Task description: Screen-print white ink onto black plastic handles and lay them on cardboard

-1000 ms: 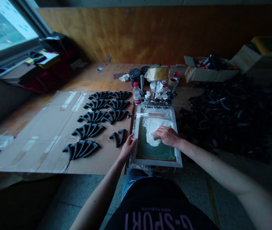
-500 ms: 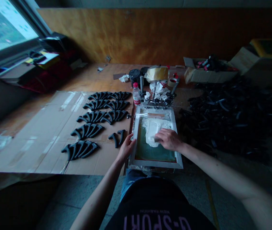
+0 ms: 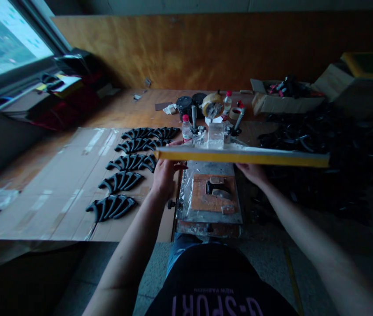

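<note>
My left hand (image 3: pixel 165 175) is closed around the left end of a raised screen-printing frame (image 3: pixel 242 157), seen nearly edge-on with a yellowish front edge. My right hand (image 3: pixel 251 171) is just under the frame's middle; its fingers are mostly hidden by the frame, so I cannot tell what they hold. Below the frame, a brown board (image 3: pixel 199 199) lies on a metal base plate (image 3: pixel 184 210). A curved black piece (image 3: pixel 219 188) sits on that board. The frame's mesh face and the white paste are hidden from me.
Rows of curved black pieces (image 3: pixel 112 208) lie on flattened cardboard (image 3: pixel 55 188) at the left. A dark heap of similar pieces (image 3: pixel 318 184) covers the right side. Behind the press stand a red-capped bottle (image 3: pixel 185 127), black tubs (image 3: pixel 184 105) and an open carton (image 3: pixel 288 98).
The frame has swung up from lying flat, exposing the base plate and the black piece. My left hand rose with it. My right hand left the white paste and is now under the frame.
</note>
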`<state>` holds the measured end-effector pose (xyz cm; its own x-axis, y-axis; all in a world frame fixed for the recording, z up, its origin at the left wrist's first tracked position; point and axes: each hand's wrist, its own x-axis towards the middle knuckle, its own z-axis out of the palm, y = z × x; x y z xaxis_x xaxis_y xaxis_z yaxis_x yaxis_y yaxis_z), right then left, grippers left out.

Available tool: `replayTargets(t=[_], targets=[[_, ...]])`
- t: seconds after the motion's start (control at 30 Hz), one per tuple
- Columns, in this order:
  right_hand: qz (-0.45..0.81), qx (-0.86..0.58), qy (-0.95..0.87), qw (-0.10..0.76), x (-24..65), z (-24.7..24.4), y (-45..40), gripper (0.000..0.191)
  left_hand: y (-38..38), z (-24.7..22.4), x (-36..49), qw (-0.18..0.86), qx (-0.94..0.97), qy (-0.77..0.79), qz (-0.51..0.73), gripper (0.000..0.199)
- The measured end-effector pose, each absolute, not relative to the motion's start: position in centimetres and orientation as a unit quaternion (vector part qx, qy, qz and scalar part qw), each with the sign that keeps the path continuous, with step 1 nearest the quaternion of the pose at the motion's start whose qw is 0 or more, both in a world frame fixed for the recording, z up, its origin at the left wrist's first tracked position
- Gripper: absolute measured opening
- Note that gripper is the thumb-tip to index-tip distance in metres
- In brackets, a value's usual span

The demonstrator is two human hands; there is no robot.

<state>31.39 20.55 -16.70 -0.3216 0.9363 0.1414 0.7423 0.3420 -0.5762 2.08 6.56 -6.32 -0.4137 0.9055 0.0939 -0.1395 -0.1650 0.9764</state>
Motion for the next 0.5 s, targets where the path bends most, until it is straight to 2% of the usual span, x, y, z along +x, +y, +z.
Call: replayTargets(t=[0.1,0.2,0.3,0.37,0.43,0.5], targets=[[0.178,-0.46,-0.859,0.14,29.1,-19.7,16.1,0.027,8.1,-5.5,2.6,0.4,0.35,0.493,0.689,0.05],[0.142,-0.47,-0.868,0.074,26.7,-20.4,13.1,0.017,6.9,-7.4,4.5,0.414,0.301,0.516,0.687,0.053],[0.174,-0.517,-0.832,0.104,24.6,-19.2,10.4,0.014,3.1,-11.6,7.8,0.589,0.266,0.56,0.519,0.063],[0.197,-0.47,-0.846,0.156,23.2,-18.4,8.5,0.014,0.4,-14.5,9.6,0.664,0.235,0.558,0.439,0.065],[0.229,-0.368,-0.883,0.182,22.7,-17.8,7.4,0.015,-1.5,-16.7,9.9,0.667,0.2,0.564,0.443,0.062],[0.245,-0.34,-0.893,0.166,24.0,-17.4,7.9,0.017,-2.4,-18.4,8.1,0.624,0.184,0.595,0.472,0.058]])
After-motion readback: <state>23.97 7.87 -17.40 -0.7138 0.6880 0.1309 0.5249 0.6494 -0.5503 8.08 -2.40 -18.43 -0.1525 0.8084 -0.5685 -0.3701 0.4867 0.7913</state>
